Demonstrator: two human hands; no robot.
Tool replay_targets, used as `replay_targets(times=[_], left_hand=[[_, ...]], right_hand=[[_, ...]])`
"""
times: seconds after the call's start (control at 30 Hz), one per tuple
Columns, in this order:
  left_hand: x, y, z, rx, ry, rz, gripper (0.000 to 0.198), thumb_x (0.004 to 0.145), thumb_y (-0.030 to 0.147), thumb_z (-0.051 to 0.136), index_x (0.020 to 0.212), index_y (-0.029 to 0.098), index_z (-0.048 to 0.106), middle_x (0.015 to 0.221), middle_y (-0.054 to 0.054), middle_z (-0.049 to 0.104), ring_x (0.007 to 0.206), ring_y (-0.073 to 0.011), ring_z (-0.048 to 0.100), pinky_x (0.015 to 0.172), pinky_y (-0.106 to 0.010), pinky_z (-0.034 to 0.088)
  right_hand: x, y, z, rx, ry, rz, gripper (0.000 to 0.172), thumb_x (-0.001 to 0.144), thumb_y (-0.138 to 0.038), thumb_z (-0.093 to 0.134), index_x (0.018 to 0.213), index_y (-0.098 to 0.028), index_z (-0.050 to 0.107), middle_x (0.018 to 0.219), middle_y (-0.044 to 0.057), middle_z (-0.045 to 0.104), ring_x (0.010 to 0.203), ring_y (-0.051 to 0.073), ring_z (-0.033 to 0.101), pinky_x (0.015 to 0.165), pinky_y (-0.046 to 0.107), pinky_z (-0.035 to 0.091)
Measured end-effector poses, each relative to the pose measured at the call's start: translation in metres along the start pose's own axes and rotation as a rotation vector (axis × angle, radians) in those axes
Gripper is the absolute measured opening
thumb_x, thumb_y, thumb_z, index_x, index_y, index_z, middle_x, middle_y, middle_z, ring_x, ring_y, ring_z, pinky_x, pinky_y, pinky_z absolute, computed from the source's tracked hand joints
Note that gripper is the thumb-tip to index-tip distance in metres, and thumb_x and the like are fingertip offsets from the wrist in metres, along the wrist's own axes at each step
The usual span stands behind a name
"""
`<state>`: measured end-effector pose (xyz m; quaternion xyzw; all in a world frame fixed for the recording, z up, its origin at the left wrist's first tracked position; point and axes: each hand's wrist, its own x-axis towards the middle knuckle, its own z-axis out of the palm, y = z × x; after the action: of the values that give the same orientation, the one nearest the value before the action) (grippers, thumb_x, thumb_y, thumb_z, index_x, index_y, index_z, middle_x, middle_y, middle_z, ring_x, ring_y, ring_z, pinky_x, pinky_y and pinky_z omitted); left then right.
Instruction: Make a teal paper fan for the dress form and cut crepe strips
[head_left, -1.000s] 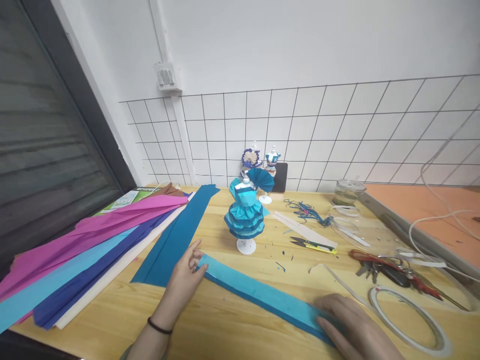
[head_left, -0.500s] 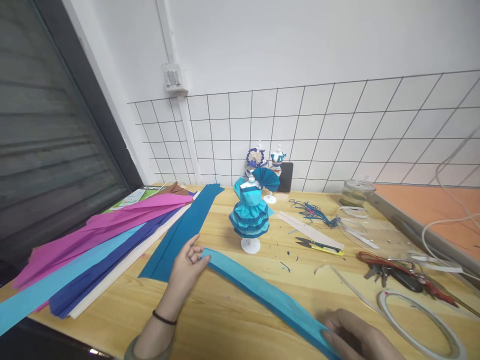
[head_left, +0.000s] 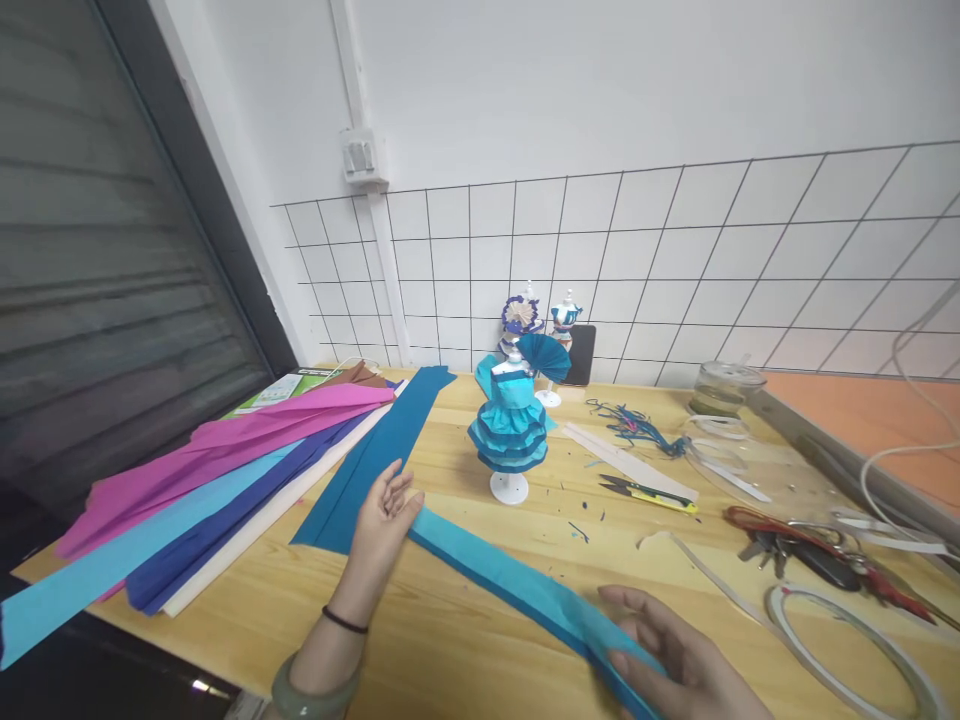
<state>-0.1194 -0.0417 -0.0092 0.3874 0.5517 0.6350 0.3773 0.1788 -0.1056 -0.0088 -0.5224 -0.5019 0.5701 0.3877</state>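
A long, narrow turquoise paper strip (head_left: pixel 495 575), darker blue along its near edge, stretches slantwise over the counter (head_left: pixel 450 665), in front of the miniature dress form (head_left: pixel 511 432). The left hand's (head_left: pixel 386 515) fingers pinch its far end; the right hand's (head_left: pixel 667 645) grip it nearer, where it creases.

Right hand (head_left: pixel 681 655) now nearer left hand (head_left: pixel 381 522), fingers more spread, more bangle (head_left: pixel 313 698) showing

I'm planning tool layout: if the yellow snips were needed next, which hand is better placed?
Probably the right hand: the yellow snips lie just beyond it. The left hand is farther off, with the dress form between. Both hold the blue strip, so the right would likely have to let go first.
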Motion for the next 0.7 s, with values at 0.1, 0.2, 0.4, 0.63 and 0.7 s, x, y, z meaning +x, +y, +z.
replay_targets(times=[0.1, 0.2, 0.4, 0.63, 0.7], left_hand=[[0.001, -0.002, 0.0, 0.074, 0.048, 0.093, 0.057, 0.062, 0.031, 0.07, 0.114, 0.019, 0.05, 0.119, -0.014, 0.055, 0.118, -0.024, 0.045, 0.101, -0.038, 0.031], [-0.002, 0.002, 0.0, 0.091, 0.091, 0.137, 0.048, 0.065, 0.034, 0.068, 0.108, 0.019, 0.052, 0.111, -0.01, 0.059, 0.111, -0.0208, 0.051, 0.096, -0.034, 0.035], [-0.022, 0.019, 0.003, 0.104, -0.167, 0.064, 0.028, 0.073, 0.043, 0.06, 0.065, 0.015, 0.059, 0.047, 0.002, 0.057, 0.044, -0.0086, 0.051, 0.049, -0.02, 0.041], [-0.039, 0.014, 0.015, -0.05, -0.907, -0.471, 0.065, 0.07, 0.067, 0.048, 0.089, 0.007, 0.064, 0.057, -0.01, 0.066, 0.043, -0.0176, 0.061, 0.034, -0.023, 0.043], [-0.04, 0.012, 0.02, -0.109, -0.985, -0.609, 0.071, 0.069, 0.069, 0.046, 0.101, 0.008, 0.059, 0.072, -0.013, 0.068, 0.058, -0.0221, 0.067, 0.04, -0.027, 0.049]], right_hand=[[0.001, -0.004, 0.008, 0.068, 0.015, -0.008, 0.053, 0.061, -0.052, 0.067, 0.099, -0.017, 0.054, 0.062, -0.001, 0.058, 0.049, 0.014, 0.055, 0.047, 0.025, 0.042], [0.0, -0.018, 0.011, 0.129, 0.025, 0.022, 0.051, 0.06, -0.048, 0.07, 0.098, -0.018, 0.056, 0.071, 0.002, 0.064, 0.061, 0.017, 0.06, 0.054, 0.025, 0.045], [0.0, -0.051, 0.003, 0.345, 0.067, 0.037, 0.049, 0.061, -0.04, 0.075, 0.103, -0.021, 0.059, 0.098, 0.005, 0.068, 0.092, 0.022, 0.061, 0.079, 0.03, 0.05], [0.005, -0.05, -0.001, 0.642, 0.17, 0.068, 0.039, 0.057, -0.029, 0.079, 0.093, -0.021, 0.065, 0.105, 0.004, 0.065, 0.1, 0.024, 0.06, 0.085, 0.032, 0.05], [0.002, -0.04, 0.012, 0.641, 0.086, 0.123, 0.038, 0.056, -0.028, 0.079, 0.091, -0.018, 0.067, 0.103, 0.006, 0.066, 0.096, 0.024, 0.062, 0.083, 0.032, 0.052]])
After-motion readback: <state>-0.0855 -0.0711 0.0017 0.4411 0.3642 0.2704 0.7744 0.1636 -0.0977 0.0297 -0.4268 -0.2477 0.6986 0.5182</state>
